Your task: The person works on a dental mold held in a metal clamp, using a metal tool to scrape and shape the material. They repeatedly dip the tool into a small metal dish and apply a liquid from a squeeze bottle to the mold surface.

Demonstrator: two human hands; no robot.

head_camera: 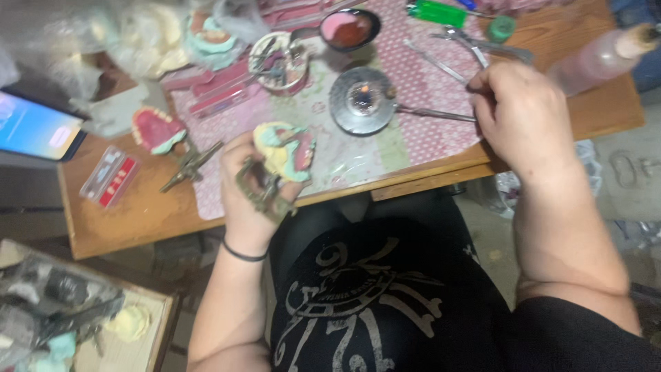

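My left hand (249, 193) grips a brass articulator (260, 189) that carries a yellow and green plaster cast with pink wax (286, 150), held just above the table's front edge. My right hand (518, 114) is closed on a thin metal tool (430, 114), whose tip reaches over the small flame of a round metal burner (363, 100). A black band circles my left wrist.
A second articulator with a pink denture cast (160, 132) lies left of my hand. A phone (38, 127), a flat case with red wax (110, 176), a bowl of pink material (348, 29), pliers (475, 45), a green lighter (437, 12) and a bottle (602, 56) crowd the wooden table (131, 213).
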